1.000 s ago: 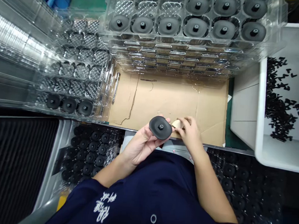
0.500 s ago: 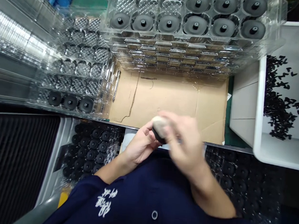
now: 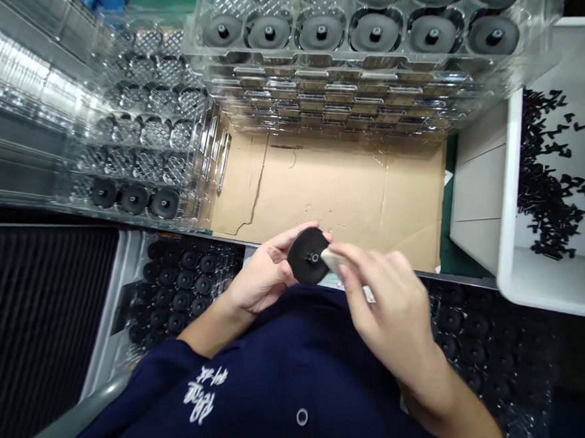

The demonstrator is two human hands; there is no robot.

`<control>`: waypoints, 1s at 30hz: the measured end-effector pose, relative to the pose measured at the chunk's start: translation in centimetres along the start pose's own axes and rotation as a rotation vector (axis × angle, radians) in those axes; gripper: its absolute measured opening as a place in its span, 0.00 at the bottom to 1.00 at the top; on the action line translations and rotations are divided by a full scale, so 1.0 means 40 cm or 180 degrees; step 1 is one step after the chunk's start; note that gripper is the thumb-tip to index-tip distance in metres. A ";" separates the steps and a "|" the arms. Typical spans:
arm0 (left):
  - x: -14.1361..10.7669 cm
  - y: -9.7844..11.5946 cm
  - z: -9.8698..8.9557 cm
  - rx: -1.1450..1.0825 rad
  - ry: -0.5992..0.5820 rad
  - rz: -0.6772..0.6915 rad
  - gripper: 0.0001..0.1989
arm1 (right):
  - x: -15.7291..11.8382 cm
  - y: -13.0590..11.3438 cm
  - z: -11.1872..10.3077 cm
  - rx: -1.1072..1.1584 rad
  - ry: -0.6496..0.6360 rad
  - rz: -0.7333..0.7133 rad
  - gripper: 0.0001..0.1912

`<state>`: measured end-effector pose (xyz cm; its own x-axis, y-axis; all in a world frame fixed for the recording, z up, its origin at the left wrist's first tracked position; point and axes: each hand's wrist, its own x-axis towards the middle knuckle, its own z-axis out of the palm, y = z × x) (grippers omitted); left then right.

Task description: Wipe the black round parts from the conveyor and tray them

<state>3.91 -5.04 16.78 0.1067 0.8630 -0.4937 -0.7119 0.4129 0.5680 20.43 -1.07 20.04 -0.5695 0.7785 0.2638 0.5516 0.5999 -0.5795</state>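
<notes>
My left hand [image 3: 264, 275] grips a round black disc [image 3: 303, 265] by its edge, its face with a small central post turned up. In my right hand [image 3: 391, 306] a small pale pad [image 3: 333, 260] is pinched between thumb and fingers, and it lies against or just over the disc's right side. Both hands are at the near edge of the cardboard sheet [image 3: 325, 188], close to my body.
Stacked clear trays [image 3: 378, 58] with black discs stand at the back. Another clear tray [image 3: 153, 132], holding several discs, is at the left. A white bin [image 3: 509, 194] with small black pieces [image 3: 549, 203] stands at the right. More trayed discs lie below the table edge.
My right hand has moved right and slightly down with the pale pad, uncovering the disc's face. The disc in my left hand is now turned flatter toward the camera. The view has shifted slightly.
</notes>
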 end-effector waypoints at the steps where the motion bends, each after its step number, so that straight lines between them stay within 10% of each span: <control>1: -0.001 -0.002 0.002 -0.0037 -0.0002 -0.0082 0.31 | 0.007 0.005 -0.005 -0.0275 0.0151 -0.0043 0.12; 5: -0.007 -0.010 0.005 -0.0070 -0.0133 -0.0317 0.28 | 0.054 0.033 -0.005 0.0050 0.0357 -0.1135 0.13; 10: -0.003 -0.015 -0.005 0.0100 -0.0140 -0.0291 0.30 | 0.064 0.024 0.001 -0.0006 0.0149 -0.0458 0.13; 14: 0.000 -0.010 0.007 -0.0034 -0.0208 -0.0312 0.22 | 0.062 0.040 0.006 0.0460 0.0245 -0.0845 0.15; 21: -0.004 -0.007 0.003 -0.0555 -0.0615 -0.0402 0.27 | -0.004 0.185 0.038 0.1715 -0.0160 0.1721 0.15; 26: 0.004 -0.018 -0.009 -0.0658 -0.0769 -0.0385 0.33 | -0.128 0.176 0.144 0.2805 -0.1215 0.2101 0.20; 30: 0.007 -0.008 -0.010 -0.0653 -0.0880 -0.0421 0.32 | -0.151 0.186 0.183 0.2436 -0.1310 0.2161 0.20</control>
<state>3.89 -5.07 16.17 0.3707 0.8637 -0.3416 -0.8008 0.4835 0.3534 23.49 -2.66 8.51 -0.5287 0.6966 -0.4850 0.3843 -0.3130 -0.8685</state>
